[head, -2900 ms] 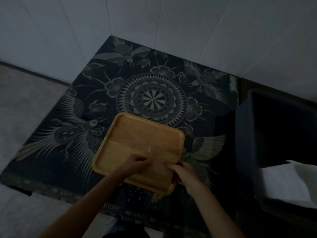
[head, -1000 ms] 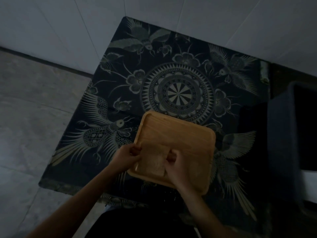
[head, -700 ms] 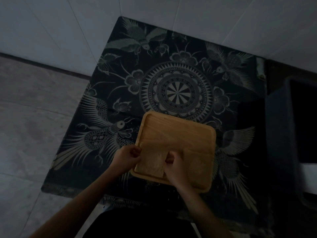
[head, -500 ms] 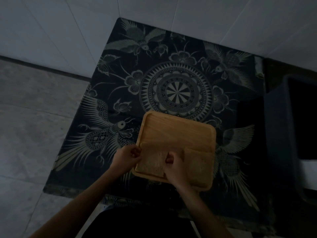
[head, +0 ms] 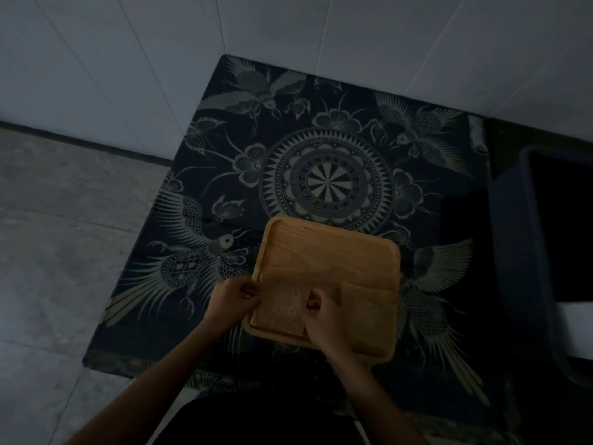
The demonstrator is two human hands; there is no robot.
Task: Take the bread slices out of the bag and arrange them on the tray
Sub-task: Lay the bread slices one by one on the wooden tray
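Note:
A square wooden tray lies on a dark patterned cloth. A bread slice rests flat in the tray's near left corner. My left hand pinches its left edge, and my right hand holds its right edge with fingers curled onto it. A second bread slice lies flat in the near right corner, beside my right hand. The far half of the tray is bare wood. No bread bag shows in this view.
The dark cloth with bird and mandala patterns covers a low table against a white tiled wall. A dark bin stands at the right, with something white in it. Grey floor lies to the left.
Both hands have lowered a slice into the tray's near left corner and stay on its edges. The second slice at the near right has come into view and lies still.

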